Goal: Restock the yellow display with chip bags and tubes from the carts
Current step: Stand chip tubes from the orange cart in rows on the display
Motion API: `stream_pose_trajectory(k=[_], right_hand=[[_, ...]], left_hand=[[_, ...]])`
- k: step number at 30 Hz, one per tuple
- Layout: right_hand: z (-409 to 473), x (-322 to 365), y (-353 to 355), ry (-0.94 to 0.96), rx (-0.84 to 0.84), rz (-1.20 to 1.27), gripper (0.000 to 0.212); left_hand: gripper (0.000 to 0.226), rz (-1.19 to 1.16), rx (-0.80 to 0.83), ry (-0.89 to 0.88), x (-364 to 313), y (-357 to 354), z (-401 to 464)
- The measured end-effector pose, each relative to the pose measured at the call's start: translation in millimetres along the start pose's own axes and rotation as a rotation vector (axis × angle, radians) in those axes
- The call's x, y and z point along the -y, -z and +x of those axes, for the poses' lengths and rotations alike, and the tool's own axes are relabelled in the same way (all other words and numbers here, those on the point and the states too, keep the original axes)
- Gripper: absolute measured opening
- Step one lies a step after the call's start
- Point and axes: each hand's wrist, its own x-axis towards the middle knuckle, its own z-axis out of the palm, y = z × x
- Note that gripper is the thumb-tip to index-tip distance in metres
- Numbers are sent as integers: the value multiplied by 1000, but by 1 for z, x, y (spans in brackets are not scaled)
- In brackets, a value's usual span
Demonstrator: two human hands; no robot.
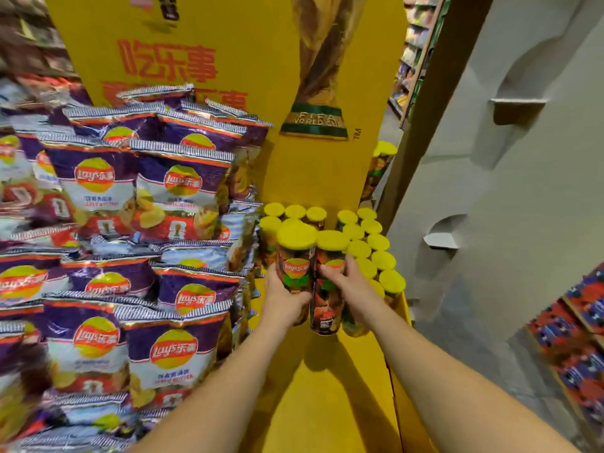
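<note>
I am wearing nothing on my forearms; both are showing bare from the bottom edge of the view up to the wrists, with no sleeve edge in sight. My left hand [283, 297] and my right hand [351, 291] are wearing no gloves, rings, watch or bands that I can see.

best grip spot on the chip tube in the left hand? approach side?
Mid-body, from the near side. The tube is upright, a plain round cylinder; the left hand already wraps its lower middle. The yellow lid looks like a press-on cap, likely too loose to lift by. More standing tubes crowd the far side.
</note>
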Motion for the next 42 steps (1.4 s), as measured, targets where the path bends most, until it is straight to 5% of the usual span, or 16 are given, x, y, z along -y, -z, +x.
stream_pose_trajectory(k=[6,13,22,42], right_hand=[[87,-13,-5,50,-62,-226,67],[174,-34,-6,84,13,-459,113],[236,-34,6,145,-3,-1160,96],[288,-62,21,183,-61,-1341,84]], left_hand=[[80,19,-181,142,17,-24,59],[79,43,-289,213,52,-42,118],[68,7,-337,286,96,-59,170],[76,151,-408,388,135,-64,235]])
